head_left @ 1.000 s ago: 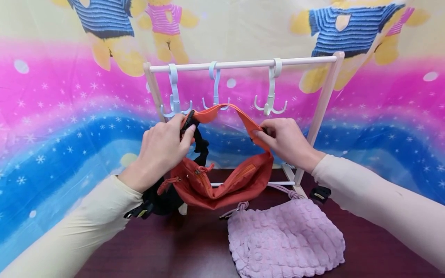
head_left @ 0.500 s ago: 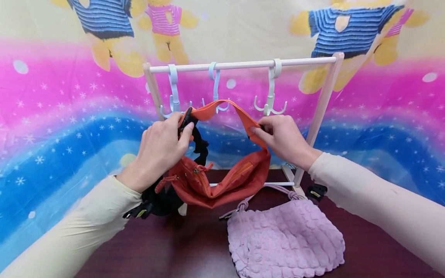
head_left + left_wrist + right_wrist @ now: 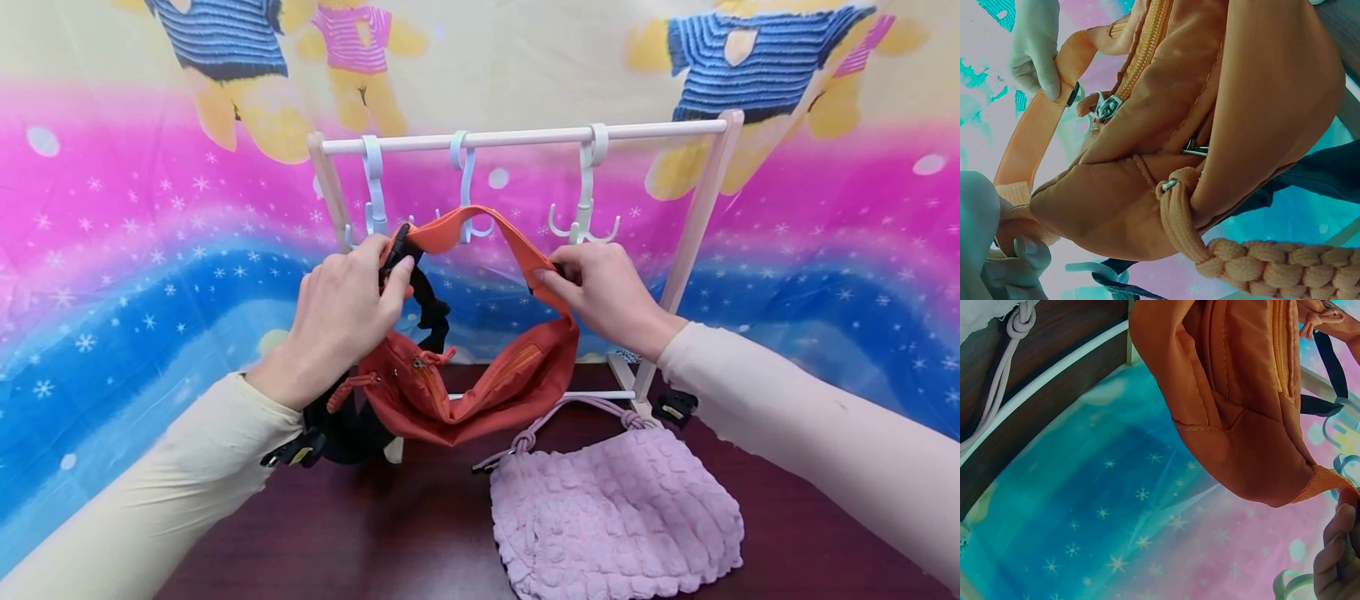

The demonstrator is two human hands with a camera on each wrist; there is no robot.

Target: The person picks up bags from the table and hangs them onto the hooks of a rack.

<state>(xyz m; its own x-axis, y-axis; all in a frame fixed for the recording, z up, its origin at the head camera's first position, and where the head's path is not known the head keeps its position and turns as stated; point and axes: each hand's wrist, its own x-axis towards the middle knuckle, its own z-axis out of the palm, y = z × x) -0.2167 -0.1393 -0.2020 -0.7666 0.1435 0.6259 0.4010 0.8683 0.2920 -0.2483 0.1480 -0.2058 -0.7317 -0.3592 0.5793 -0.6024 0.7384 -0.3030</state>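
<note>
An orange waist bag [image 3: 450,423] hangs between both hands in the head view, its strap [image 3: 480,215] arched above the sagging zipped pouch. My left hand [image 3: 333,304] grips the strap's left end beside a black buckle [image 3: 397,246]. On the other side, my right hand [image 3: 603,279] pinches the strap between thumb and fingers. The arch overlaps the middle hook [image 3: 467,179] in this view. In the left wrist view, a braided zip pull [image 3: 1285,269] dangles from the pouch. The right wrist view has the right fingers [image 3: 1338,550] at the strap's webbing.
A wooden rack [image 3: 697,208] with a white top rail [image 3: 525,137] carries a left hook [image 3: 373,183] and a right hook [image 3: 583,192]. A pink puckered bag [image 3: 615,517] lies on the dark table [image 3: 360,533]. Black fabric [image 3: 360,433] hangs behind the left wrist. A printed cloth stands behind.
Both hands have risen slightly and shifted a little left, carrying the orange waist bag. Its strap now reaches higher across the middle hook. The pink bag stays put.
</note>
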